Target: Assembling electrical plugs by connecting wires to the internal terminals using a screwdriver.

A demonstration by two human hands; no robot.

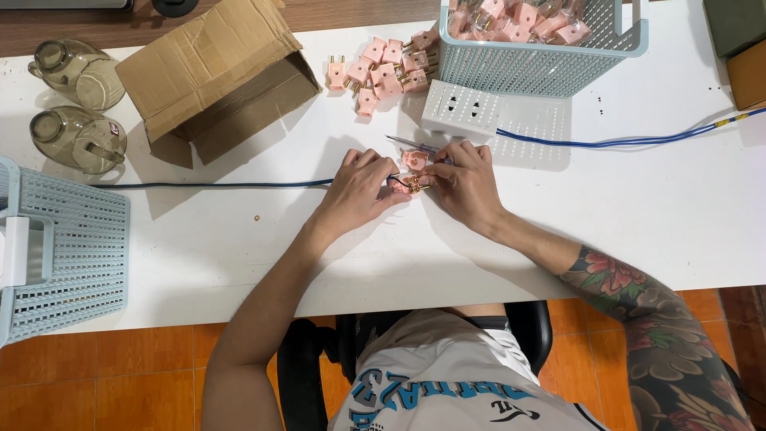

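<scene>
Both hands meet at the middle of the white table (pixel 622 215). My left hand (pixel 359 190) pinches the end of a dark blue cable (pixel 215 184) against an opened pink plug half (pixel 412 184) with brass parts showing. My right hand (pixel 465 182) grips the same plug from the right. Another pink plug cover (pixel 414 159) lies just above the fingers. A thin screwdriver (pixel 411 144) rests on the table behind it.
A pile of pink plugs (pixel 384 72) lies at the back. A light blue basket (pixel 542 56) holds more plugs, with a white power strip (pixel 463 108) and its blue cord (pixel 622 142) in front. An open cardboard box (pixel 219 76), two glass jugs (pixel 76 104) and another basket (pixel 68 247) stand left.
</scene>
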